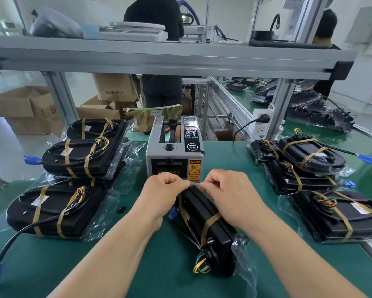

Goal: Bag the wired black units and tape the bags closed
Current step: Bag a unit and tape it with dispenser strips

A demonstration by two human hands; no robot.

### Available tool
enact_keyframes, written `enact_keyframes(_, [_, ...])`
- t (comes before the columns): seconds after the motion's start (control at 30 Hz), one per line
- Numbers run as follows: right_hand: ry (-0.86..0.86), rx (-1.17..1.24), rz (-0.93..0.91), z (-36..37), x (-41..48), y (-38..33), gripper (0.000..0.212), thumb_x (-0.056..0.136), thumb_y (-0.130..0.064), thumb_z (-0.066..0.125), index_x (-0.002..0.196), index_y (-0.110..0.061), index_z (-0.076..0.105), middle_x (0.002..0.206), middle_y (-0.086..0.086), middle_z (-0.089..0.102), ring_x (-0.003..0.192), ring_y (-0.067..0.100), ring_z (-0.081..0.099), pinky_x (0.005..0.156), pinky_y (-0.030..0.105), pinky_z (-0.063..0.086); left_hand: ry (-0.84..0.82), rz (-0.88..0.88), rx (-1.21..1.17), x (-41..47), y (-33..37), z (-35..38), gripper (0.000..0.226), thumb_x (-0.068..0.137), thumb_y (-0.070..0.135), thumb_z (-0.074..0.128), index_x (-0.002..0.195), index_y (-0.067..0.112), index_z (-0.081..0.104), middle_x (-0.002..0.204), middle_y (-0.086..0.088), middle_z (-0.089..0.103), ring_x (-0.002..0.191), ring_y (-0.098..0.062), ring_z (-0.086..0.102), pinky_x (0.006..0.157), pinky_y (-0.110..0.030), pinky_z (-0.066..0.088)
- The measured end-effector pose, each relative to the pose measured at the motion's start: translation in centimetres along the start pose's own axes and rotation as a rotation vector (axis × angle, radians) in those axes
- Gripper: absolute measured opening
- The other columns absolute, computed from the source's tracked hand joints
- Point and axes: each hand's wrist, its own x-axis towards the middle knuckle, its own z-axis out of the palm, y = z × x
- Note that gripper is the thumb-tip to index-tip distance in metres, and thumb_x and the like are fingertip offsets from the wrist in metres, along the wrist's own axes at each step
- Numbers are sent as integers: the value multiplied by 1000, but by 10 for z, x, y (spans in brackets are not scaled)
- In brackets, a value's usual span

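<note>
The fingertips (181,183) of both hands are curled and closed in a pinch on a clear strip (194,185), just in front of the tape dispenser (174,155). Whether this strip is tape or the folded bag edge cannot be told. Its left end is held by the left hand (161,188), its right end by the right hand (226,188).

Directly under the strip lies the far end of the black unit (204,214). The unit is set in its clear bag (243,250) and reaches from the dispenser's front toward the person, with the coloured wires at the near end.

For a good closing, the bag should probably be pulled snug first. The strip should be kept tight and level between the two pinches, then pressed down from the middle to both ends, so that no wrinkle is left. The film looks thin, so it should not be pulled hard.

Other units (56,209) are stacked to the left and right of the dispenser.
</note>
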Motion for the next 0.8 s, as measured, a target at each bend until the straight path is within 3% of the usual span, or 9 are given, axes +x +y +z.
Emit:
enact_keyframes(0.17, [-13,-7,20,2,0,1,27,91,-43,60,76,-21,63,76,-3,66,78,20,60,73,42,53,-32,16,35,-7,-5,-1,31,73,31,85,92,18,64,72,3,54,46,-3,45,38,-13,35])
enact_keyframes(0.23, [-40,-12,18,2,-1,-2,40,83,-64,57,79,-25,63,79,-7,65,79,15,60,74,40,52,-50,-3,21,-8,-5,-4,30,74,28,84,94,18,64,74,0,52,46,-4,42,37,-13,32])
enact_keyframes(0.33, [-178,-70,50,-2,-4,-10,70,56,-91,50,90,-31,62,88,-11,63,82,9,59,76,37,53,-67,-14,31,-12,-4,-9,25,79,20,81,98,18,64,78,-2,53,53,-8,42,37,-13,32])
enact_keyframes(0.4, [-242,-99,83,-4,-4,-14,68,53,-85,64,92,-29,63,86,-10,66,80,10,62,75,38,55,-93,4,3,-17,-4,-10,23,82,15,79,100,17,65,77,-1,55,50,-6,47,38,-13,34])
enact_keyframes(0.5, [-294,-110,83,-6,-6,-19,47,69,-64,71,95,-24,68,85,-6,70,81,12,65,76,35,55,-60,95,10,-27,-8,-15,14,88,13,72,98,22,70,80,6,61,51,6,53,46,-8,39])
enact_keyframes(0.57, [-278,-64,71,-11,-11,-15,28,84,-49,65,98,-25,71,87,-8,72,85,10,65,74,24,52,40,181,74,-36,-15,-24,11,90,23,69,97,32,69,90,12,67,66,11,58,57,-4,41])
enact_keyframes(0.67, [-231,39,82,-23,-24,1,20,95,-35,55,106,-32,71,85,-26,70,82,-9,62,67,8,43,168,267,248,-50,-29,-42,21,88,40,67,106,46,58,110,20,61,95,11,55,81,-15,43])
enact_keyframes(0.73, [-236,157,56,-29,-36,14,26,98,-31,50,111,-42,69,96,-29,70,89,-9,64,76,14,45,108,244,295,-58,-35,-50,34,85,47,67,114,52,50,119,29,54,110,15,48,94,-23,41])
enact_keyframes(0.8, [-273,411,31,-30,-49,23,31,100,-25,48,111,-46,68,106,-20,73,96,1,69,82,24,52,-18,198,270,-65,-37,-54,52,81,52,71,126,50,45,122,33,54,116,16,46,100,-26,41])
